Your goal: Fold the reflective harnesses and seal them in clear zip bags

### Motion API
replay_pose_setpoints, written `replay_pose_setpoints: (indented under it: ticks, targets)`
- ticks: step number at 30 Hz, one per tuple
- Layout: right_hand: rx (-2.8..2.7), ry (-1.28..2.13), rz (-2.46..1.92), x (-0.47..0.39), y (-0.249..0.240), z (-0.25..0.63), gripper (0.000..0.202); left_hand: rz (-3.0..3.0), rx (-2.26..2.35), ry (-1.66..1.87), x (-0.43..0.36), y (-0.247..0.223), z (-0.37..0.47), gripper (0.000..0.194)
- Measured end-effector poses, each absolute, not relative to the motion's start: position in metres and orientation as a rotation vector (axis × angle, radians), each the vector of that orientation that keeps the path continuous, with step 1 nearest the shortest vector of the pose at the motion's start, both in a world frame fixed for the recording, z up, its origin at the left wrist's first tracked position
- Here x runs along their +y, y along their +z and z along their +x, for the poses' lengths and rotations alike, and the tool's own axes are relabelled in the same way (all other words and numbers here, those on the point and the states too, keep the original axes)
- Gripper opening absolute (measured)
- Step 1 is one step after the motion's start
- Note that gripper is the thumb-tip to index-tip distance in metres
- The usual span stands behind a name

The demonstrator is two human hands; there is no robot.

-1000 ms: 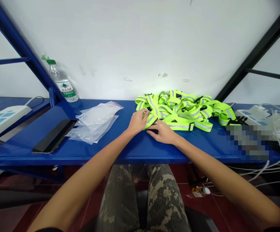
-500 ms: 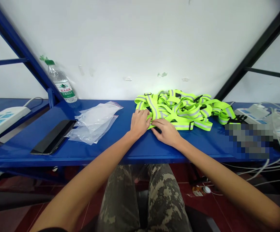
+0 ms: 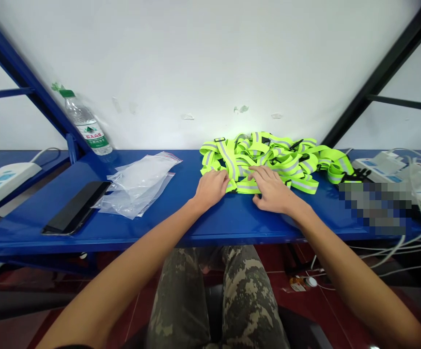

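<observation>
A tangled heap of neon yellow-green reflective straps (image 3: 279, 157) with grey stripes and black buckles lies against the wall on the blue table (image 3: 210, 228). At the heap's front left corner, my left hand (image 3: 212, 188) is closed on a strap, with the fingertips partly hidden. To its right, my right hand (image 3: 271, 190) rests over the front strap, its fingers stretched out and the thumb apart. Between the two hands runs a stretch of the front strap.
Clear plastic zip bags (image 3: 137, 186) lie left of my hands, beside a black phone (image 3: 75, 208). A water bottle (image 3: 88, 126) leans at the back left. White power strips (image 3: 7, 182) and cables sit at both sides. A blurred patch (image 3: 375, 206) covers something at right.
My right hand has moved right along the front strap, away from my left hand. My left hand stays at the heap's corner. The view has shifted slightly.
</observation>
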State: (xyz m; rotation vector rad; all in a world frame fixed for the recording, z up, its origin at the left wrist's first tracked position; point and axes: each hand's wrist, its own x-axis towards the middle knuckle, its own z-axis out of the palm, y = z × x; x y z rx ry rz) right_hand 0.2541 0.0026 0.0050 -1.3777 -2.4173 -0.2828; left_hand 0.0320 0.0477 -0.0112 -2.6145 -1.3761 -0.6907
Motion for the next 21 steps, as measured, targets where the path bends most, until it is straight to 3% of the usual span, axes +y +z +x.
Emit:
replay_pose_setpoints:
  ticks: [11, 17, 21]
  targets:
    - [-2.344, -0.293, -2.064, 0.000, 0.025, 0.260, 0.075, -2.643, -1.340, -0.607, 0.044, -0.006, 0.033, 0.025]
    - [-2.401, -0.087, -1.983, 0.025, 0.037, 0.267, 0.048, -2.644, -1.321, -0.564, 0.042, -0.005, 0.033, 0.024]
    - [-2.435, 0.047, -1.780, 0.036, 0.047, 0.255, 0.036, -2.580, -1.253, -0.509, 0.036, -0.006, 0.036, 0.036]
